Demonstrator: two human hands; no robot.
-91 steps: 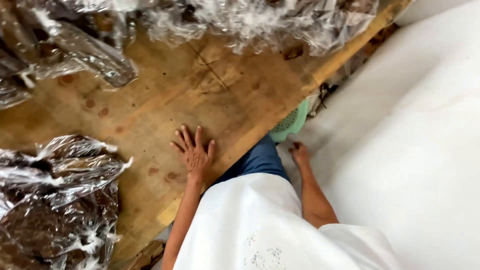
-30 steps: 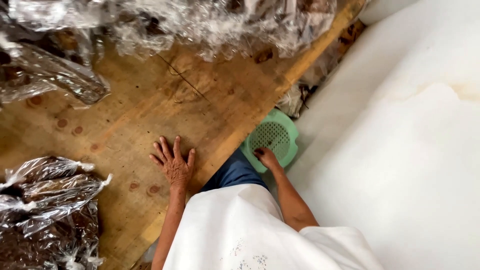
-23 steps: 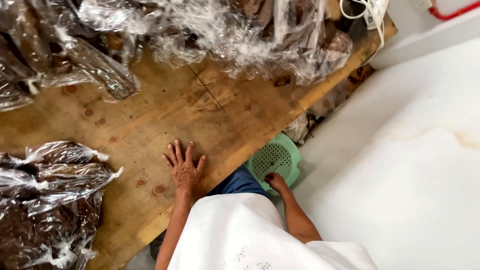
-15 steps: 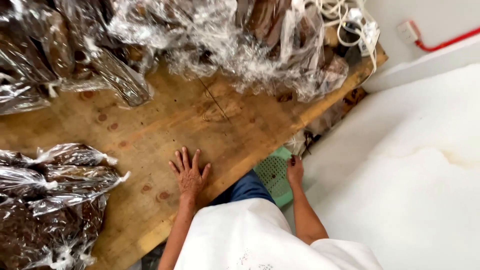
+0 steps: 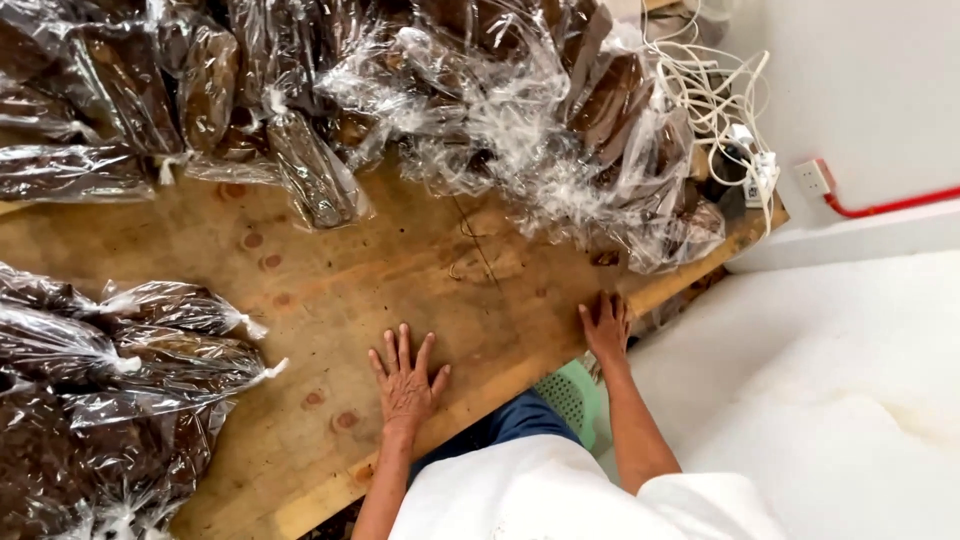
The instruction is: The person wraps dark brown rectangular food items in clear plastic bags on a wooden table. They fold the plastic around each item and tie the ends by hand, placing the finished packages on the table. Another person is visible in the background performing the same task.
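Both hands are down flat on the wooden table (image 5: 330, 300). The left hand (image 5: 405, 378) lies palm down with its fingers spread wide, holding nothing, just in from the near edge. The right hand (image 5: 606, 325) presses on that same edge further right, fingers together and stretched out, also holding nothing.

Just below and between the 2 hands, a green perforated stool (image 5: 572, 398) peeks out from under the table edge, partly hidden by the person's blue trousers and white top.

Beyond the fingertips of both hands runs a heap of clear plastic bags of brown goods (image 5: 450, 110), the nearest bag just ahead of the right hand. Another pile of the same bags (image 5: 110, 390) sits well to the left of the left hand. Past the right hand, a tangle of white cable (image 5: 715, 100) hangs at the table's far corner.
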